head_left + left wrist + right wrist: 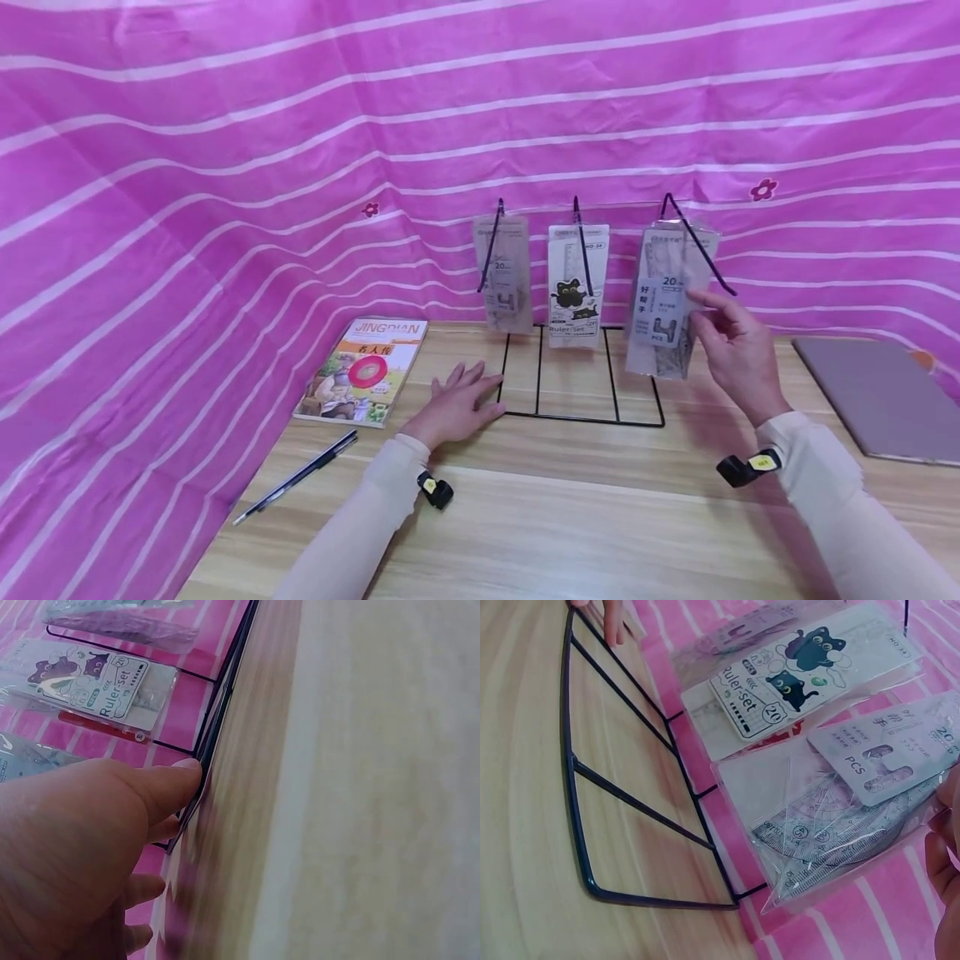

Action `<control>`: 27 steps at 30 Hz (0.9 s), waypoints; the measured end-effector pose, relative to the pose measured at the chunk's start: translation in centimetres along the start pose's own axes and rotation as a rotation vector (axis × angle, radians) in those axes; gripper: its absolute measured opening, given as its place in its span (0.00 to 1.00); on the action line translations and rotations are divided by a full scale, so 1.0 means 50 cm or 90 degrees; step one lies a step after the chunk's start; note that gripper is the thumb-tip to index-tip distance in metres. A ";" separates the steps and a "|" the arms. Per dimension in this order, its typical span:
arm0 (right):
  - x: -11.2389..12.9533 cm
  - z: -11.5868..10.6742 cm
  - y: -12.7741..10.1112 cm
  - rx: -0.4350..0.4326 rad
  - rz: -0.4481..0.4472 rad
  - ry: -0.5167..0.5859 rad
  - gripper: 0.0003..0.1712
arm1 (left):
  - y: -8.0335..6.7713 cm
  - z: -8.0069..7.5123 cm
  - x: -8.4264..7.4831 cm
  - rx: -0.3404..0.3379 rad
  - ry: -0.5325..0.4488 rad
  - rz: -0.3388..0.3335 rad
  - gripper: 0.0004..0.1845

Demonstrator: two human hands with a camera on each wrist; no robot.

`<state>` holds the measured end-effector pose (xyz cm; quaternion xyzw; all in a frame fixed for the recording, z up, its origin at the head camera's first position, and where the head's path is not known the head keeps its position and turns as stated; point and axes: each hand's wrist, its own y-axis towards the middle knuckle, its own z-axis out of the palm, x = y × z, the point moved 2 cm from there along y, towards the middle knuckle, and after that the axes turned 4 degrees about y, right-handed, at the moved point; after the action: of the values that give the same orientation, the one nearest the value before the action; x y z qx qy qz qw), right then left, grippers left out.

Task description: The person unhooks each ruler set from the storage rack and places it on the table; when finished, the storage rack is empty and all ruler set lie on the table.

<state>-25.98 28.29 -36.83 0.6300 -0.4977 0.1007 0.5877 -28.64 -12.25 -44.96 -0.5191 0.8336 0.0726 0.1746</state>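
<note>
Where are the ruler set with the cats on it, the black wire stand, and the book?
cat ruler set (pixel 576 287), head view, on the printed card at the pack's middle.
black wire stand (pixel 585 419), head view, on the front bar of its base.
book (pixel 365 371), head view, on the middle of its cover.

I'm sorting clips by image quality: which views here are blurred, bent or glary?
Head view: sharp, but the striped cloth bows with wide-angle distortion. Left wrist view: table smeared, left hand close and soft. Right wrist view: fairly crisp, slight glare on the ruler packet.
</note>
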 end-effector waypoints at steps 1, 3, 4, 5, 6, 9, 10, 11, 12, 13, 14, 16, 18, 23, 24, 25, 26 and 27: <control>0.002 -0.003 -0.002 0.002 -0.002 0.006 0.19 | -0.001 0.000 0.002 0.002 0.002 -0.002 0.35; 0.004 -0.009 -0.005 0.010 -0.008 0.020 0.19 | -0.003 -0.002 0.004 0.001 0.004 -0.010 0.34; 0.006 -0.011 -0.006 0.016 -0.010 0.028 0.19 | -0.003 -0.003 0.006 -0.001 0.006 -0.012 0.34; 0.008 -0.015 -0.009 0.019 -0.012 0.033 0.19 | -0.003 -0.004 0.007 -0.001 0.005 -0.014 0.34; 0.010 -0.020 -0.012 0.021 -0.012 0.035 0.19 | -0.003 -0.004 0.007 -0.002 0.005 -0.014 0.34; 0.016 -0.041 -0.026 0.026 -0.010 0.028 0.20 | 0.001 -0.005 0.004 -0.001 0.000 -0.008 0.34; 0.018 -0.049 -0.032 0.028 -0.010 0.022 0.20 | 0.003 -0.004 0.002 0.000 -0.001 -0.005 0.34; 0.019 -0.058 -0.039 0.029 -0.010 0.017 0.20 | 0.005 -0.002 0.000 0.002 -0.004 -0.002 0.34; 0.020 -0.067 -0.047 0.032 -0.009 0.012 0.20 | 0.007 -0.001 -0.003 0.006 -0.007 0.000 0.34; 0.022 -0.072 -0.054 0.035 -0.012 0.012 0.20 | 0.007 -0.001 -0.003 0.008 -0.009 0.001 0.34; 0.026 -0.077 -0.060 0.040 -0.015 0.012 0.20 | 0.007 -0.001 -0.003 0.010 -0.012 0.001 0.34; 0.033 -0.088 -0.074 0.047 -0.019 0.005 0.21 | 0.008 0.000 -0.003 0.013 -0.018 0.002 0.34; 0.042 -0.097 -0.088 0.055 -0.019 0.001 0.21 | 0.008 0.001 -0.003 0.017 -0.020 0.001 0.34; 0.066 -0.119 -0.120 0.066 -0.010 -0.006 0.22 | 0.008 0.002 0.000 0.018 -0.020 -0.001 0.34; 0.070 -0.123 -0.125 0.068 -0.008 -0.007 0.23 | 0.008 0.002 0.000 0.017 -0.021 -0.001 0.34; 0.075 -0.127 -0.130 0.068 -0.007 -0.008 0.23 | 0.008 0.002 0.001 0.016 -0.022 -0.001 0.34; 0.079 -0.130 -0.134 0.069 -0.008 -0.010 0.23 | 0.008 0.002 0.002 0.015 -0.021 -0.001 0.34; 0.082 -0.133 -0.139 0.069 -0.008 -0.010 0.23 | 0.008 0.001 0.003 0.013 -0.020 -0.002 0.34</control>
<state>-15.77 30.50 -36.41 0.6649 -0.4923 0.1188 0.5490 -29.02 -12.16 -45.09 -0.5173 0.8307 0.0716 0.1931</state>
